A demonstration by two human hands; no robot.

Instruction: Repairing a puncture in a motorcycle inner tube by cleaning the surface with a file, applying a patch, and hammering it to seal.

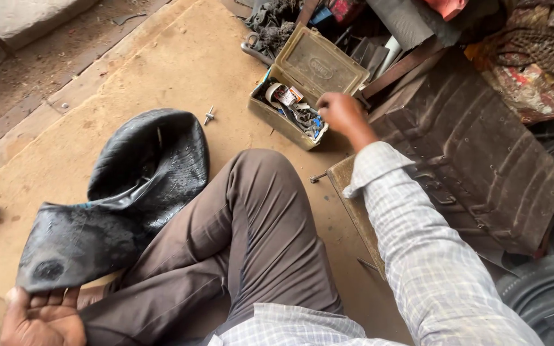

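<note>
— What could go wrong here?

— I judge the right hand point(340, 113) could get nicked: its fingers curl together over the open olive tool tin point(290, 112), just above a tangle of metal bits and patch rolls, but I cannot tell whether they grip anything. Rummaging blind among sharp parts would cause that.

— And the left hand point(43, 318)?

— Its fingers are clamped on the lower edge of the black inner tube point(126, 198), which spreads away from them over the floor, up beside the knee. The grip is only at the rim, so the limp rubber could slide out.

— Counts?

— One inner tube, one tin with its lid up, two loose bolts: one point(209, 116) beyond the tube, one point(317, 177) below the right fingers. One tyre point(546, 295) at far right.
</note>
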